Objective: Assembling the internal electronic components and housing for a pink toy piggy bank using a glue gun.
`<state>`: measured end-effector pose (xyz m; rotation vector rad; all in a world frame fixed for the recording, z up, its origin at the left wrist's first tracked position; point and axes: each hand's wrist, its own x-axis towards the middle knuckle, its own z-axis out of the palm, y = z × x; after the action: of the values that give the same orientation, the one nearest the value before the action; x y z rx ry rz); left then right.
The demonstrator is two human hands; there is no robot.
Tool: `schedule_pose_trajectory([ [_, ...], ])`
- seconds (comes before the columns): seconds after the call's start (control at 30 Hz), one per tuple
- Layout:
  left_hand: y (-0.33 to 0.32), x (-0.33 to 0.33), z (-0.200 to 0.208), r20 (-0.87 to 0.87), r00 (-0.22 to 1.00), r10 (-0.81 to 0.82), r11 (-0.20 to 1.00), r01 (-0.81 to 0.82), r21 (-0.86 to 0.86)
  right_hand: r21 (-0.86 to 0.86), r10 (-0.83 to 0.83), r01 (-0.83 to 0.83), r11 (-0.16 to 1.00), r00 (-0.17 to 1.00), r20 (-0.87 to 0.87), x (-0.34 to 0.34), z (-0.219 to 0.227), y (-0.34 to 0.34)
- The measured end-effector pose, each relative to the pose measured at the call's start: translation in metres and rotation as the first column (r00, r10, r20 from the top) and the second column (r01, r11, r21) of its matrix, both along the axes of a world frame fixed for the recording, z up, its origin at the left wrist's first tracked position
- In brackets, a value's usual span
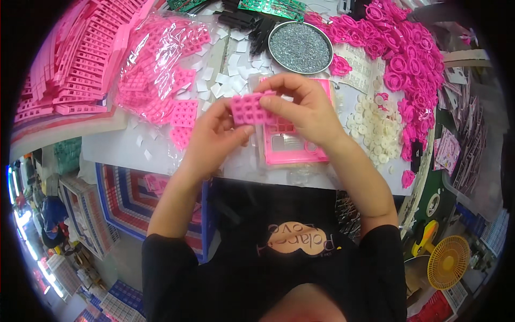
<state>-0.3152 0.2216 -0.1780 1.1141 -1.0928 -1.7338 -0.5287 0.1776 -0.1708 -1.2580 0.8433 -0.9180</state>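
Both hands hold a small pink button pad (248, 110) with rows of square knobs, raised above the table. My left hand (210, 134) pinches its left end and lower edge between thumb and fingers. At the other end, my right hand (307, 107) grips it, the thumb lying across its face. Below and behind the right hand lies a pink plastic casing (296, 156) with a light window and square openings, partly covered by that hand. More pink pads (184, 114) lie to the left, beside a clear plastic bag (155, 75) full of them.
A round dish (300, 47) of tiny metal screws stands at the back, near white paper squares (234, 80) and green circuit boards (272, 6). Pink ring-shaped parts (399, 70) and white discs (375, 129) are heaped at right. Long pink casings (80, 59) are stacked at left.
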Motion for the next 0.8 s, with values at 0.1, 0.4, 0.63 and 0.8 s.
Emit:
schedule_pose_trajectory([
  [0.1, 0.005, 0.011, 0.001, 0.272, 0.957, -0.105, 0.991, 0.125, -0.056, -0.331, 0.165, -0.359, 0.873, 0.854, -0.493, -0.024, 0.02, -0.016],
  [0.4, 0.004, 0.009, -0.011, 0.438, 0.893, -0.105, 0.978, 0.172, -0.117, -0.188, 0.204, -0.665, 0.722, 0.465, -0.861, -0.014, 0.006, -0.042],
  [0.63, 0.002, 0.011, -0.018, 0.404, 0.915, -0.002, 0.978, 0.087, -0.191, -0.228, 0.156, -0.695, 0.682, 0.442, -0.883, -0.017, 0.005, -0.047],
  [0.8, -0.001, 0.008, -0.014, 0.439, 0.898, -0.002, 0.975, 0.099, -0.197, -0.146, 0.146, -0.713, 0.686, 0.331, -0.932, -0.007, 0.012, -0.046],
])
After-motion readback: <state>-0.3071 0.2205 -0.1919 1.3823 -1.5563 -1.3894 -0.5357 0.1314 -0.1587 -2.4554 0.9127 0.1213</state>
